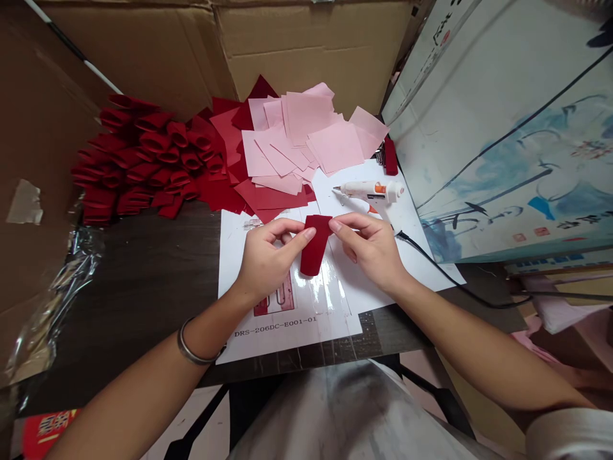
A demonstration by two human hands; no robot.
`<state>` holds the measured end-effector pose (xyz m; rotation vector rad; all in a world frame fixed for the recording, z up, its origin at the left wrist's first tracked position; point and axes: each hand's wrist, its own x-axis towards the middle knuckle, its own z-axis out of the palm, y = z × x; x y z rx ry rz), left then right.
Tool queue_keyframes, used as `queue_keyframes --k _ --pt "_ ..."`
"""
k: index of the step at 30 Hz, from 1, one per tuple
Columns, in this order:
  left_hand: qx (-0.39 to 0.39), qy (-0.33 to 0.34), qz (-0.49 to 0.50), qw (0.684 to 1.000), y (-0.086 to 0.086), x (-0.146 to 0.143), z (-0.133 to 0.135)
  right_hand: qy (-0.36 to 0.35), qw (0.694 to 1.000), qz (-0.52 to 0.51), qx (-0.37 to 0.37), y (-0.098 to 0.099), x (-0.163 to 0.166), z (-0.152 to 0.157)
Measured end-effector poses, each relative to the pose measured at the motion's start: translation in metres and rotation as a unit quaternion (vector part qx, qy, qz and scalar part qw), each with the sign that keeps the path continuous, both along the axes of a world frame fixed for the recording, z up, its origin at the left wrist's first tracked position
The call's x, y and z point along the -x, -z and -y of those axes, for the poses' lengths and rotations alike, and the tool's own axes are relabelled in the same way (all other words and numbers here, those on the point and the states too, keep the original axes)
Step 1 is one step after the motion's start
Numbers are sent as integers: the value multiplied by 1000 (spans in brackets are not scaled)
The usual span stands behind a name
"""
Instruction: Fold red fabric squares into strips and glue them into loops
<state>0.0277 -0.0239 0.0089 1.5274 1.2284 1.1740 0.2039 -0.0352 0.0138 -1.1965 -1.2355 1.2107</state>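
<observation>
Centre of the dark wooden table [143, 275], above a taped paper sheet [287, 332]: from my remote station on the head camera, I read a strip of dark red cloth [316, 246] held upright between two bare hands, its lower end over the sheet. The left hand [265, 259] is grasping the strip's upper left edge, with thumb and curled fingers closed in a pinch. The right hand [368, 249] is grasping the upper right edge in the same way. A metal bangle [196, 345] circles the left wrist. The sheet carries the printed code DRS-206DC-E001-01. Just beyond the right hand, a white glue gun [368, 190] with an orange part lies on a second paper sheet [412, 255], and its black cord [460, 284] runs off towards the right. Farther back, I see a loose stack of pale pink squares [311, 131] overlapping darker red squares [268, 198]. To their left sits a heap of rolled red cloth pieces [148, 153]. A cardboard box wall [306, 51] stands behind everything, a board printed with blue ink artwork [507, 147] rises at right, and crumpled clear plastic [62, 287] lies at left.
</observation>
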Motion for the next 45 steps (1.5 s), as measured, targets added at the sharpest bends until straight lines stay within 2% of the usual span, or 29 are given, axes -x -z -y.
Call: queue_keyframes --k 7,12,24,30,34,40,45 --pt "4 11 -1 1000 -1 0 3 -13 1000 18 12 0 1 0" --pt "-11 37 -4 999 0 -1 4 -32 998 42 -14 1 1 0" --pt "-19 40 -9 999 -1 0 3 -37 997 70 -18 1 -1 0" --pt "-29 14 -11 999 0 -2 2 -17 996 79 -40 2 -2 1" --pt "-24 20 -13 999 -1 -1 3 -9 996 74 -39 1 -1 1" --pt "-18 22 4 1000 -2 -1 5 -14 991 92 -95 -1 -1 1" --pt "-45 21 -2 999 -3 -1 2 -3 990 109 -85 -1 0 2"
